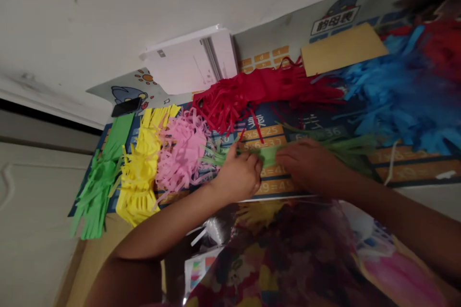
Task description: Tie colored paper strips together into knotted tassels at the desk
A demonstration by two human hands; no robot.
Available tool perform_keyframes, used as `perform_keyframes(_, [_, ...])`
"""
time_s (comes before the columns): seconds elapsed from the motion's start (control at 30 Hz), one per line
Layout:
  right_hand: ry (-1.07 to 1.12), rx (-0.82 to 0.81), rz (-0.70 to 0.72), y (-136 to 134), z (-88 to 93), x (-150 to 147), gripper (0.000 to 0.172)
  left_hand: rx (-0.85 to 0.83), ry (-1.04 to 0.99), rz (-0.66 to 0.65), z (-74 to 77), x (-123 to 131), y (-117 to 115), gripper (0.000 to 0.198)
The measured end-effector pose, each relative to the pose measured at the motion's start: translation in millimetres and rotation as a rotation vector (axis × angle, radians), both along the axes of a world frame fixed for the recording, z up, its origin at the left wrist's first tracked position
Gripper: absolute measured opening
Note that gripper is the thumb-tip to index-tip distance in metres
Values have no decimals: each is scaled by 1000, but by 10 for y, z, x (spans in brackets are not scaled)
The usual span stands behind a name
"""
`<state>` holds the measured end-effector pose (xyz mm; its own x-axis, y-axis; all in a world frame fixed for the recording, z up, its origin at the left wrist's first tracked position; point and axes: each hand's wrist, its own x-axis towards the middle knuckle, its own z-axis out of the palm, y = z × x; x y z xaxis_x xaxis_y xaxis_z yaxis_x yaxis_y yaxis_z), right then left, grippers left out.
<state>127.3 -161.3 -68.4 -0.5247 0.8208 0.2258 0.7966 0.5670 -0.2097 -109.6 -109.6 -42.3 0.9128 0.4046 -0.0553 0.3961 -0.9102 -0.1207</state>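
A light green fringed paper strip (268, 156) lies across the printed mat, its cut ends spreading to both sides. My left hand (239, 172) is closed on its left part, fingers curled, near the mat's front edge. On the right part rests my right hand (306, 163), fingers bent together on the paper and slightly blurred. Just behind is a pile of red fringed paper (259, 88). Pink shredded paper (185, 148) sits left of my left hand, and blue fringed paper (406, 91) lies beyond my right hand.
Yellow fringed paper (139, 172) and green fringed paper (99, 177) lie at the left. A white box (190, 62) leans by the wall, with a dark phone-like object (127, 107) to its left. A tan paper piece (342, 50) lies at the back right.
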Motion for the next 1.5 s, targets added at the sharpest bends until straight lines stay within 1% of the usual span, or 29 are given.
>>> perform_keyframes(0.03, [11, -60, 56, 5, -29, 5, 22, -1, -2, 26, 4, 19, -13, 24])
perform_keyframes(0.1, [58, -126, 49, 44, -114, 47, 25, 14, -8, 73, -17, 50, -22, 22])
perform_keyframes(0.2, [172, -137, 17, 112, -235, 147, 30, 30, -45, 115, -93, 28, 14, 15])
perform_keyframes(0.3, [206, -137, 15, 154, -293, 212, 31, 13, -132, 166, -165, -80, 76, 17])
perform_keyframes(0.37, [214, -136, 23, 182, -308, 228, 29, -26, -209, 197, -195, -158, 110, 23])
perform_keyframes(0.43, [234, -141, 35, 225, -316, 241, 23, -78, -283, 222, -212, -210, 132, 25])
perform_keyframes(0.53, [260, -174, 21, 320, -310, 280, 16, -141, -327, 248, -225, -227, 163, 18])
perform_keyframes(0.63, [259, -243, -1, 416, -279, 324, 19, -208, -332, 284, -220, -202, 224, 14])
perform_keyframes(0.7, [254, -284, -17, 454, -260, 334, 17, -285, -339, 308, -206, -185, 278, 13])
perform_keyframes(0.83, [297, -279, -75, 445, -271, 311, 15, -397, -368, 329, -175, -177, 345, 12])
perform_keyframes(0.9, [331, -276, -85, 424, -293, 298, 19, -416, -403, 340, -175, -182, 347, 15])
perform_keyframes(1.0, [343, -289, -84, 409, -314, 277, 28, -407, -438, 367, -200, -179, 334, 21])
perform_keyframes(1.13, [277, -263, -186, 410, -309, 216, 23, -316, -415, 434, -254, -139, 322, 32])
perform_keyframes(1.2, [234, -243, -228, 412, -299, 179, 23, -260, -386, 453, -279, -115, 321, 32])
perform_keyframes(1.27, [211, -225, -240, 413, -289, 150, 24, -217, -359, 456, -297, -99, 322, 28])
perform_keyframes(1.4, [189, -191, -251, 423, -288, 110, 25, -190, -326, 447, -320, -85, 336, 27])
perform_keyframes(1.5, [149, -150, -260, 433, -323, 95, 26, -168, -305, 436, -344, -81, 354, 29])
